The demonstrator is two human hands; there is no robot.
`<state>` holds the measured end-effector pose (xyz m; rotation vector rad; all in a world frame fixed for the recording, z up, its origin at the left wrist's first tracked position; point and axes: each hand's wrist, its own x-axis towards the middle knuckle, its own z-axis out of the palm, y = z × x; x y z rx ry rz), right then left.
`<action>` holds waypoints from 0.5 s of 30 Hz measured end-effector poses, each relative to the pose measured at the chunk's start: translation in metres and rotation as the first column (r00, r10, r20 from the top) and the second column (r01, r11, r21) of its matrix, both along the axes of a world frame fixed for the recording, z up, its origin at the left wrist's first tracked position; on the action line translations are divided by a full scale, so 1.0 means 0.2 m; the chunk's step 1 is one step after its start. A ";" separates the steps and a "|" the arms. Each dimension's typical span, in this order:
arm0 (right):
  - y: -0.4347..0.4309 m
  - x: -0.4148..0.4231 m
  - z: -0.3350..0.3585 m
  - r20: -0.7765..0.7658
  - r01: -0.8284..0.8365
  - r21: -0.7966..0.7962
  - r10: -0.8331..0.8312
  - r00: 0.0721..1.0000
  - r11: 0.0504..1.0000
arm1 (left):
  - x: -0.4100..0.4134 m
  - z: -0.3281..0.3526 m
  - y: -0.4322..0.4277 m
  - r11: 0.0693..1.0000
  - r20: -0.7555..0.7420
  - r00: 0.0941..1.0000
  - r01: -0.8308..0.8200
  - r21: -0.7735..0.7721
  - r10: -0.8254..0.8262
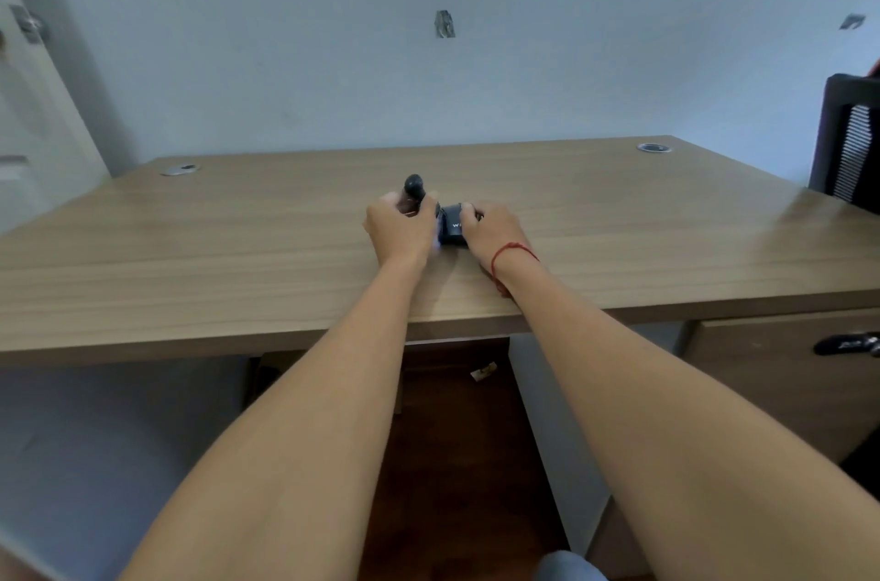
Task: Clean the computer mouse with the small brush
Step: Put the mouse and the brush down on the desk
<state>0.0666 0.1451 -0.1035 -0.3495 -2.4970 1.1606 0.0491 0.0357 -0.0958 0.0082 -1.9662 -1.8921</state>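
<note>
A black computer mouse point(452, 226) with white lettering lies on the wooden desk point(238, 256), near its middle. My right hand point(490, 230) grips the mouse from the right side and covers part of it. My left hand point(397, 228) is closed around the small brush point(413, 187), whose dark rounded handle end sticks up above my fingers. The brush's bristle end is blurred and sits at the mouse's left edge, mostly hidden by my hand.
Two round cable grommets sit at the desk's back corners point(180, 170) point(654, 147). A dark chair point(847, 142) stands at the right. A drawer unit with a black handle point(847, 345) is under the desk's right side. A wall runs behind the desk.
</note>
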 end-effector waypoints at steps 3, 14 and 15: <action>0.01 0.00 0.00 0.007 -0.002 0.005 0.002 1.000 1.000 | -0.01 0.00 -0.03 0.997 0.001 0.998 0.062 0.036 -0.062; 0.01 0.02 0.01 0.010 -0.004 -0.021 0.004 1.000 1.000 | 0.01 0.00 -0.03 0.992 -0.049 0.992 0.113 -0.056 -0.115; 0.01 0.02 0.01 0.011 -0.001 -0.021 0.001 1.000 1.000 | 0.02 0.00 -0.03 0.990 -0.063 0.996 0.053 -0.129 -0.062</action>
